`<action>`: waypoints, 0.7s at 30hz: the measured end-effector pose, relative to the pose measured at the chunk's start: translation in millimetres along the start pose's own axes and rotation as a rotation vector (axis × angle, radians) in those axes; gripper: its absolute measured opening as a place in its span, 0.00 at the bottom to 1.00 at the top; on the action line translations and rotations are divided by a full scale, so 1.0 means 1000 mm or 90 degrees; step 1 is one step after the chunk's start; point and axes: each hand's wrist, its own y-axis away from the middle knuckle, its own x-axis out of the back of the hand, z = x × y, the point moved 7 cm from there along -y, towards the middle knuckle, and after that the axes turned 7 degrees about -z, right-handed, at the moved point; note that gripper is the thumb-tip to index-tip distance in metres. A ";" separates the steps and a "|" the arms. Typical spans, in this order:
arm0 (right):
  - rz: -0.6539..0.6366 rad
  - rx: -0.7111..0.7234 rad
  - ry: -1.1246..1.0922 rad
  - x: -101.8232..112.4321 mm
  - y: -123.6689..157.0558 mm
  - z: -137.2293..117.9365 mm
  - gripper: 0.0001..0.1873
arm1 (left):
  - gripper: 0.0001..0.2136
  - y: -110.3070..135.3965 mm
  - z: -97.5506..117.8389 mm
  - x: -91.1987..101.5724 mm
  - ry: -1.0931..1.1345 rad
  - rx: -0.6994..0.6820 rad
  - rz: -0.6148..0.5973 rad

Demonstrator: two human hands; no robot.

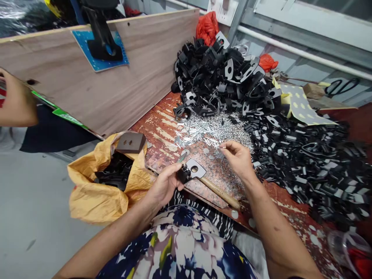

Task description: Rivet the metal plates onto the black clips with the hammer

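Observation:
My left hand (pixel 168 183) is closed around a black plastic clip (pixel 195 168) whose flat grey-faced plate has a round hole. The clip is over the table's near edge, just above the wooden handle (pixel 221 192) of a tool; the tool's head is out of sight. My right hand (pixel 238 159) has thumb and forefinger pinched together above several loose metal pins (pixel 221 155). Whatever is between those fingertips is too small to make out. Behind the hands lies a pile of shiny pins (pixel 193 131), with small metal pieces (pixel 232 126) beside it.
Black plastic parts are heaped at the back (pixel 217 77) and right (pixel 314 166). A yellow sack (pixel 95 197) with black parts stands left, a brown block (pixel 131 142) on its rim. A wooden board (pixel 151 58) walls off the left; another person's arm (pixel 17 100) shows beyond. Scissors (pixel 342 87) lie far right.

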 end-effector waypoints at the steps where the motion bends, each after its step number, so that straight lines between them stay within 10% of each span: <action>1: -0.015 -0.024 -0.062 -0.007 0.010 -0.004 0.05 | 0.15 0.000 -0.001 0.000 0.004 0.001 0.010; 10: -0.090 -0.003 -0.282 -0.058 0.060 -0.041 0.04 | 0.15 0.000 -0.005 -0.014 -0.061 0.003 -0.038; 21: -0.022 0.192 -0.040 -0.066 0.065 -0.082 0.05 | 0.14 0.003 -0.012 -0.016 0.047 0.020 -0.051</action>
